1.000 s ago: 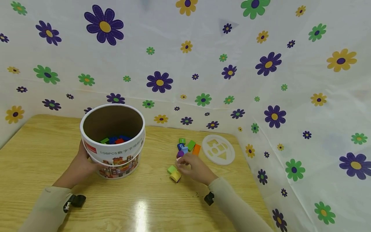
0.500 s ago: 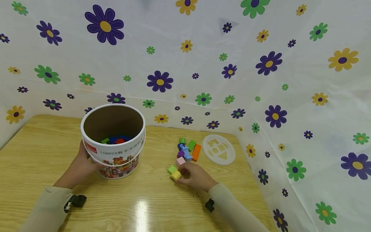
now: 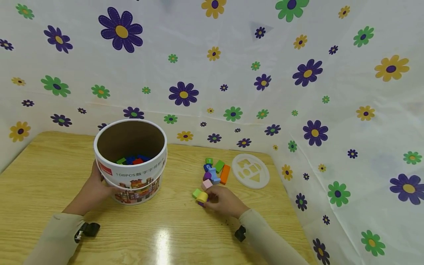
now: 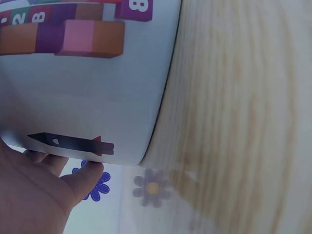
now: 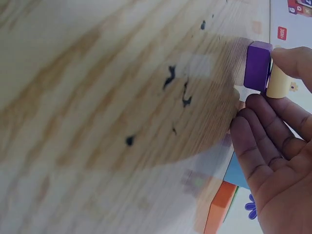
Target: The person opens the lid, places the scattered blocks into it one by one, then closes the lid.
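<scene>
Head view. Table (image 3: 182, 228): wood-grained, glossy at 7 o'clock. Bucket (image 3: 139, 174), 8 o'clock: smooth printed outside, matt cardboard-like interior. Disc (image 3: 246, 179), 4 o'clock: matt, plastic-looking. Yellow block (image 3: 202, 197), 6 o'clock: smooth. Backdrop (image 3: 225, 70), 12 o'clock: creased sheeting. Sleeves (image 3: 269, 237): matt cloth.

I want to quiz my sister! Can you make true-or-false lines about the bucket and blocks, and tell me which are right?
1. The left grip touches the round white bucket. True.
2. That bucket is empty. False: green, blue and red pieces lie inside.
3. The right grip pinches the small yellow rounded block. True.
4. The flat, round white disc with cut-out shapes stands inside the bucket. False: it lies on the wood-grained table.
</scene>
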Available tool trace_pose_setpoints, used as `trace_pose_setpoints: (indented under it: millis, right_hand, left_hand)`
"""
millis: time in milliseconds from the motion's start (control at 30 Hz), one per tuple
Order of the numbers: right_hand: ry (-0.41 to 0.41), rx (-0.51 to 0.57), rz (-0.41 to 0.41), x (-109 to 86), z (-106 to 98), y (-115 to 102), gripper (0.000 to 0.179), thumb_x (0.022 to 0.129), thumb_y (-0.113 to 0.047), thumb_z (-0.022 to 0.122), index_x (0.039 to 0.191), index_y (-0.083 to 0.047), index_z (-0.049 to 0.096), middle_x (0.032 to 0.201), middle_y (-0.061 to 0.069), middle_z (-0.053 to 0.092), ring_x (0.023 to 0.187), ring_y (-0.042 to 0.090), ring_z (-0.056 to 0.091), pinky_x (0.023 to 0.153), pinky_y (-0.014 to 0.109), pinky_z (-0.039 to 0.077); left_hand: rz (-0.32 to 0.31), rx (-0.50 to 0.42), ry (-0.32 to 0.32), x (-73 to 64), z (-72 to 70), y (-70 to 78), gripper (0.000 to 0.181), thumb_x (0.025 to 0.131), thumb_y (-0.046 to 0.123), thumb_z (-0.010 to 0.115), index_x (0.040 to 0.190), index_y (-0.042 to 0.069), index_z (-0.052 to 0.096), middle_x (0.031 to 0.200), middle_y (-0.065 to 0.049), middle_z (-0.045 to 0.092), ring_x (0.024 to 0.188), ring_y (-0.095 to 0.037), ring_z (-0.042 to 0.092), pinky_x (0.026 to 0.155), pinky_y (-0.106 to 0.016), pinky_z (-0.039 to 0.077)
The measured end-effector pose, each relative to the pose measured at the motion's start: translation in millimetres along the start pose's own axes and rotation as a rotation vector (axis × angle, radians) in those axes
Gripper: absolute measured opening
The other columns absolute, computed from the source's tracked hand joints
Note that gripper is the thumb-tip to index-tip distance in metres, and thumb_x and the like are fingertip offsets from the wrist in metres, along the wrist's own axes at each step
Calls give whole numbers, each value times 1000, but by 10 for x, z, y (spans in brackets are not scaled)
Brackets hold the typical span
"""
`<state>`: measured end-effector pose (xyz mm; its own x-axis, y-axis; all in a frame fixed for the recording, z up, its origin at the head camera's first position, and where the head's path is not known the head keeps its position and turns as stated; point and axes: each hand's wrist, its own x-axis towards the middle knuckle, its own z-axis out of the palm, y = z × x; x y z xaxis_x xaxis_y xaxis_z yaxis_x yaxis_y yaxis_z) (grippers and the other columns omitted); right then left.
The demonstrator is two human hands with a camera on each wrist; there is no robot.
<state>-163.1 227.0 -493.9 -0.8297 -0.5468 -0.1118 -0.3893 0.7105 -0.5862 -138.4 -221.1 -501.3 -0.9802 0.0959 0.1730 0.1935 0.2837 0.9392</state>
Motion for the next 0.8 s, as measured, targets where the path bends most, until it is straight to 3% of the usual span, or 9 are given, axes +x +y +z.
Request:
trace_pose_setpoints:
  millis: [133,333,500,633,800]
  right_hand:
    - [20,17,-4,-10,-15,37,19,94,-19,78,112,-16,73,104,-9,67,95,6,62,89,25,58]
    - [64,29,-11,-47,-61,26,21,96,-20,75,117,-17,74,104,-9,69,95,7,64,88,25,59]
    - [137,49,-47,-70,-72,45,26,97,-17,74,122,-17,74,110,-7,70,97,9,66,90,28,60]
    - [215,95,-83,-94,-87,36,28,95,-11,74,123,-14,74,115,-3,71,97,11,67,91,35,61]
    - [276,54,-77,-100,-109,30,28,93,-11,76,121,-14,75,111,-3,71,95,11,65,88,37,61]
  left_hand:
    - [28,-37,-4,29,10,13,128,80,8,90,164,38,-3,161,-12,23,145,-43,27,107,-85,27]
    - [46,3,-6,46,1,24,127,82,9,88,163,40,-5,162,-7,24,144,-33,32,111,-72,38]
    - [18,3,-6,4,-1,21,130,81,11,89,162,40,-9,162,-16,20,142,-44,29,105,-84,31]
    - [-6,22,-8,-19,-3,26,129,83,15,89,162,37,-11,162,-20,18,142,-51,27,103,-85,30]
    - [-4,7,-12,-19,-2,25,129,84,14,88,162,37,-11,162,-19,17,144,-52,26,104,-85,30]
